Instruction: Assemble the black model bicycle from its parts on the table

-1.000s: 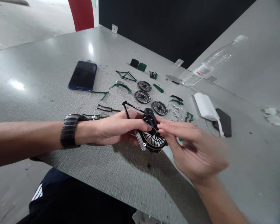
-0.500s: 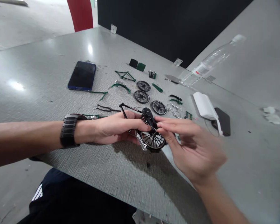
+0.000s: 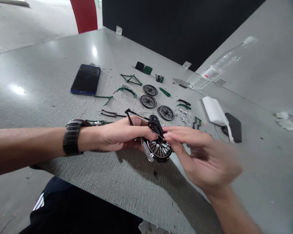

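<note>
A black model bicycle frame [image 3: 139, 114] with a chain cover [image 3: 155, 122] and a spoked wheel [image 3: 160, 149] is held above the front part of the table. My left hand [image 3: 129, 133] is closed around the frame, its thumb lying over the chain cover. My right hand [image 3: 200, 149] has thumb and fingertips pinched at the chain cover's lower end, close to a thin metal piece by the wheel. Exactly what those fingertips grip is hidden. A silvery clear part [image 3: 147, 151] sticks out on the wheel's left side.
On the grey table [image 3: 107, 182] lie several loose spoked wheels [image 3: 148, 101], a green bicycle frame [image 3: 131, 79], a black fork [image 3: 112, 113] and small green parts. A phone [image 3: 86, 79] is at left. A clear bottle [image 3: 219, 66], a white case [image 3: 214, 110] and a black flat object [image 3: 233, 127] lie right.
The model bicycle has tilted slightly and its wheel sits a little farther left. My right hand has shifted slightly right and down, fingertips still at the chain cover.
</note>
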Motion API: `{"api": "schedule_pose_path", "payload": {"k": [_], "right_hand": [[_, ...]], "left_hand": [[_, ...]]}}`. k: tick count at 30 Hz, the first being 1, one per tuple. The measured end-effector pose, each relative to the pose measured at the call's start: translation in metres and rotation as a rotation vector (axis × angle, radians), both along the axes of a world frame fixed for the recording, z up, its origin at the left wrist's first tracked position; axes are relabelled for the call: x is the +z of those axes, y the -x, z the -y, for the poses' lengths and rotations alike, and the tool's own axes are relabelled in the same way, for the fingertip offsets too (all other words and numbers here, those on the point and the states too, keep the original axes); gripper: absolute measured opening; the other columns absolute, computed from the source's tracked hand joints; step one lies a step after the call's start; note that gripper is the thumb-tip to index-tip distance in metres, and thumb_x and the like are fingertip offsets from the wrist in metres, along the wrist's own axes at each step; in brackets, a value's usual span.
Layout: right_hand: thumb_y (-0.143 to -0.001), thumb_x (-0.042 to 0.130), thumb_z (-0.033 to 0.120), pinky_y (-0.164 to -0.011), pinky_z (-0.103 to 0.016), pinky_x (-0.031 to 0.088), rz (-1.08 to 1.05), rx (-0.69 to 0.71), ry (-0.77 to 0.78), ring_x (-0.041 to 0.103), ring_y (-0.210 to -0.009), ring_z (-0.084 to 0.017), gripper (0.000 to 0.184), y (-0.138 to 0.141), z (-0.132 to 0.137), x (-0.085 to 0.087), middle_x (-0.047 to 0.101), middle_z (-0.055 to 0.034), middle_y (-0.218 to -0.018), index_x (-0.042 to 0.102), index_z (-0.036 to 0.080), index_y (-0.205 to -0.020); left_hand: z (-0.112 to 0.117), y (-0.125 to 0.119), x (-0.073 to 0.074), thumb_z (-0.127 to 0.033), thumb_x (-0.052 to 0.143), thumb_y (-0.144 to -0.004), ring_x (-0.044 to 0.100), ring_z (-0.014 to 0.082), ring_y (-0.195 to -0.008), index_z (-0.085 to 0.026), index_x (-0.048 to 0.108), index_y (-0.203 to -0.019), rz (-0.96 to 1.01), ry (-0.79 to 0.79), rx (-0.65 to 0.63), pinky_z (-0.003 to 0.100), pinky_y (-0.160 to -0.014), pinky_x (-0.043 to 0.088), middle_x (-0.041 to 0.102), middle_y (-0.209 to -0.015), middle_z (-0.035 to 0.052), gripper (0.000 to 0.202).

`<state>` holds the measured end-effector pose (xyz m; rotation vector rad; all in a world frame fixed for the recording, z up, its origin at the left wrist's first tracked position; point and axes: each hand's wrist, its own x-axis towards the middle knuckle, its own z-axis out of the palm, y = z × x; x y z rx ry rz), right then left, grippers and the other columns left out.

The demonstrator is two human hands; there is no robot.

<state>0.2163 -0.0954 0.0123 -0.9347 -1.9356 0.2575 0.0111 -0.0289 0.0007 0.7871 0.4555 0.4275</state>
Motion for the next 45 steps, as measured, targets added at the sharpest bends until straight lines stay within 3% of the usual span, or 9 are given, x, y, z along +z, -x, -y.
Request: {"api": "schedule_pose_path", "payload": {"k": [10, 15, 22, 25, 29, 32, 45], "right_hand": [[-0.075, 0.073, -0.008, -0.081, -0.04, 0.064, 0.097, -0.092, -0.162, 0.074, -0.094, -0.021, 0.049, 0.005, -0.001, -0.002, 0.077, -0.0008, -0.098, 0.071, 0.025, -0.112], [-0.078, 0.07, -0.005, -0.08, -0.043, 0.064, 0.001, -0.062, -0.122, 0.075, -0.089, -0.021, 0.041, 0.005, -0.003, -0.003, 0.077, 0.0017, -0.087, 0.072, 0.026, -0.105], [-0.077, 0.069, -0.005, -0.076, -0.043, 0.064, -0.047, -0.082, -0.156, 0.075, -0.089, -0.023, 0.04, 0.012, -0.001, -0.008, 0.077, 0.0006, -0.087, 0.072, 0.025, -0.103], [-0.079, 0.071, -0.001, -0.079, -0.043, 0.063, -0.097, -0.126, -0.088, 0.074, -0.086, -0.021, 0.038, 0.015, -0.001, -0.009, 0.076, 0.0009, -0.089, 0.071, 0.028, -0.103], [-0.084, 0.072, 0.006, -0.083, -0.044, 0.061, -0.14, -0.086, 0.02, 0.073, -0.087, -0.021, 0.028, 0.015, -0.002, -0.007, 0.076, 0.001, -0.09, 0.07, 0.029, -0.102], [-0.086, 0.071, 0.007, -0.079, -0.039, 0.062, -0.174, -0.097, 0.105, 0.073, -0.091, -0.019, 0.025, 0.014, -0.001, -0.006, 0.076, 0.0005, -0.094, 0.07, 0.028, -0.101], [-0.086, 0.073, 0.015, -0.071, -0.028, 0.063, -0.177, -0.192, 0.134, 0.071, -0.08, -0.013, 0.014, 0.019, -0.007, -0.003, 0.074, 0.0016, -0.088, 0.072, 0.026, -0.096]], "left_hand": [[0.0, 0.001, -0.003, -0.018, 0.071, -0.084, 0.064, 0.0071, -0.074, -0.013, 0.072, -0.084, -0.03, -0.063, 0.042, 0.015, -0.064, 0.053, 0.07, -0.083, 0.0005, 0.005], [0.001, 0.002, 0.0, -0.019, 0.072, -0.083, 0.063, 0.0079, -0.071, -0.011, 0.07, -0.081, -0.034, -0.032, 0.02, 0.017, -0.063, 0.053, 0.069, -0.081, 0.0015, 0.008], [0.0, 0.001, 0.0, -0.021, 0.075, -0.08, 0.062, 0.0088, -0.073, -0.012, 0.07, -0.083, -0.036, -0.043, 0.017, 0.019, -0.065, 0.052, 0.068, -0.083, 0.0019, 0.011], [0.0, 0.001, 0.001, -0.022, 0.076, -0.079, 0.062, 0.0085, -0.072, -0.011, 0.071, -0.084, -0.041, -0.039, 0.028, 0.018, -0.064, 0.052, 0.067, -0.082, 0.0013, 0.013], [0.0, 0.001, 0.003, -0.017, 0.073, -0.081, 0.064, 0.0084, -0.072, -0.012, 0.072, -0.082, -0.049, 0.007, 0.04, 0.018, -0.065, 0.054, 0.069, -0.081, 0.0012, 0.006], [-0.001, 0.0, 0.003, -0.016, 0.072, -0.082, 0.065, 0.0087, -0.069, -0.013, 0.073, -0.077, -0.037, 0.059, 0.018, 0.018, -0.063, 0.056, 0.071, -0.078, 0.0014, 0.005], [-0.008, 0.004, 0.004, -0.022, 0.07, -0.087, 0.067, 0.0103, -0.056, -0.01, 0.073, -0.08, -0.057, 0.182, -0.028, 0.02, -0.058, 0.061, 0.075, -0.077, 0.0052, 0.015]]}}
